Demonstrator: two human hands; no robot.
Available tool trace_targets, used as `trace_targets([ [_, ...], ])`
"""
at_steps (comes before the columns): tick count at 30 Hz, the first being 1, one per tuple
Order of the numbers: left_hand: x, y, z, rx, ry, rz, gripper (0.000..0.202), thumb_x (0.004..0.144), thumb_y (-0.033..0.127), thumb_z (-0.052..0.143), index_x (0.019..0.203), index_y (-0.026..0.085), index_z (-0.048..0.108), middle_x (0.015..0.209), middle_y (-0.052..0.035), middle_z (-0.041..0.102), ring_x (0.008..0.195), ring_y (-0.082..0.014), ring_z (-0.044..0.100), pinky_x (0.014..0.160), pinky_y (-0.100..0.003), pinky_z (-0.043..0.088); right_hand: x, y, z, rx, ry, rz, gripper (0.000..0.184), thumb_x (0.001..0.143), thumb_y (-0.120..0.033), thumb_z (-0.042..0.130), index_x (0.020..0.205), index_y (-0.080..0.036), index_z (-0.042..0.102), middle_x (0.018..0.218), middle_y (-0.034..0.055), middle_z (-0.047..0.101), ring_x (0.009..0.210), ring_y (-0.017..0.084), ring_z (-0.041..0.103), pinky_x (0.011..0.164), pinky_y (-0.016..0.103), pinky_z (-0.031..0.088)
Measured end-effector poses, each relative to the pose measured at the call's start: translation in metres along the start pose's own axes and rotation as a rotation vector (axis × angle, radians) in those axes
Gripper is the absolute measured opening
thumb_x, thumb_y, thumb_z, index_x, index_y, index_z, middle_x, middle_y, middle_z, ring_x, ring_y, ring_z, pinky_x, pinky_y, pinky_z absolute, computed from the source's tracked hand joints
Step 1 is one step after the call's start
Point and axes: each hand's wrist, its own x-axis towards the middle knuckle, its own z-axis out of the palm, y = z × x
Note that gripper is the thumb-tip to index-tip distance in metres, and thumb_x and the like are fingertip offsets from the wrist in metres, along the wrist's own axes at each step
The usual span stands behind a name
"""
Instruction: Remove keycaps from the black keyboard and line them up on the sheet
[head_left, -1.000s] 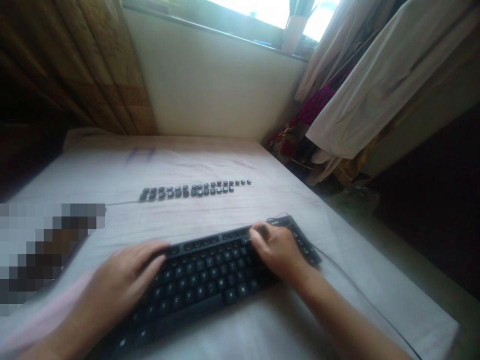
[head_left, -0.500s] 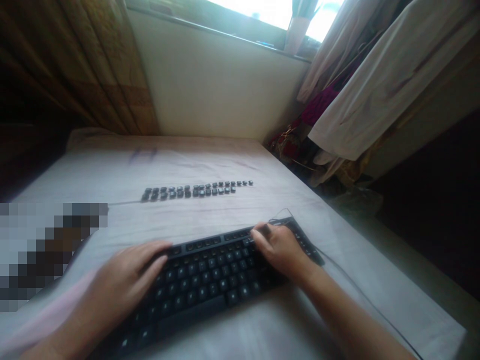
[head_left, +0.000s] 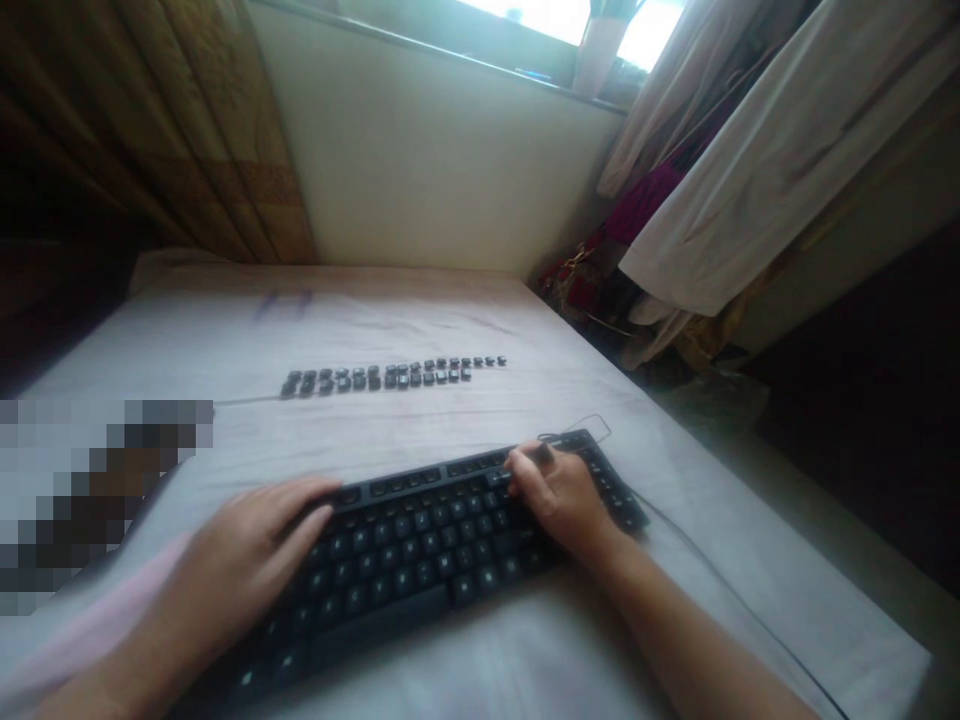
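A black keyboard (head_left: 405, 560) lies tilted across the bed in front of me; key sockets along its upper rows are bare. My left hand (head_left: 262, 540) grips the keyboard's left end, fingers over the top edge and thumb on the keys. Over the upper right keys, my right hand (head_left: 562, 495) is closed around a keycap puller (head_left: 544, 455) with a dark handle. A thin wire loop sticks out behind that fist. Its working end is hidden by the fingers. Beyond the keyboard, several loose black keycaps (head_left: 390, 378) sit in two rows.
A pale sheet (head_left: 420, 310) covers the bed. The keyboard's cable (head_left: 720, 580) runs off toward the lower right. Curtains (head_left: 210, 130) hang at the left, and clothes (head_left: 712, 200) hang at the right beside the bed's edge. A blurred-out patch covers the far left.
My right hand has shifted slightly to the right over the keyboard, and the wire loop has moved right with it. My left hand stays on the keyboard. The view has tilted slightly.
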Motion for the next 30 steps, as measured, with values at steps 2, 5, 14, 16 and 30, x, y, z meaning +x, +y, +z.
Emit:
trace_targets([
  [2,0.000,0.001,-0.001,0.001,-0.003,-0.003,0.041,0.087,0.057,0.042,0.105,0.030,0.067,0.103,-0.0005,0.075,0.093,-0.0234,0.070,0.083,-0.034,0.055,-0.001,0.001,0.001,0.005,0.009,-0.001,0.033,0.090,-0.032,0.040,0.067,-0.020,0.060,0.053,-0.0004,0.065,0.053,0.015,0.065,0.058,0.025,0.048],
  [5,0.001,0.003,-0.001,-0.001,0.001,-0.006,0.042,0.087,0.057,0.041,0.104,0.029,0.068,0.101,-0.0003,0.075,0.092,-0.0236,0.070,0.082,-0.034,0.055,-0.002,0.001,0.001,0.014,0.015,0.002,0.033,0.090,-0.033,0.040,0.067,-0.020,0.060,0.053,-0.0006,0.065,0.053,0.015,0.064,0.058,0.024,0.048],
  [14,0.003,0.002,-0.001,0.000,-0.006,-0.006,0.042,0.087,0.057,0.041,0.104,0.029,0.068,0.101,-0.0001,0.075,0.091,-0.0235,0.071,0.081,-0.035,0.056,-0.001,0.001,0.001,0.046,0.001,0.045,0.031,0.090,-0.033,0.041,0.069,-0.020,0.060,0.053,-0.0001,0.065,0.049,0.015,0.063,0.054,0.023,0.047],
  [16,0.002,0.002,-0.001,0.002,-0.011,-0.007,0.042,0.087,0.057,0.041,0.104,0.030,0.068,0.101,0.0001,0.075,0.092,-0.0235,0.070,0.081,-0.034,0.056,-0.001,0.001,0.001,0.066,0.004,0.056,0.031,0.089,-0.033,0.041,0.069,-0.020,0.060,0.052,-0.0001,0.065,0.048,0.015,0.062,0.053,0.023,0.047],
  [30,0.002,-0.002,0.001,0.007,0.057,0.074,0.036,0.088,0.052,0.045,0.104,0.030,0.068,0.099,0.0010,0.076,0.087,-0.0225,0.072,0.077,-0.033,0.057,0.003,0.009,0.000,0.334,0.101,0.194,0.037,0.089,-0.045,0.045,0.070,-0.018,0.060,0.048,-0.0011,0.061,0.040,0.012,0.056,0.046,0.022,0.046],
])
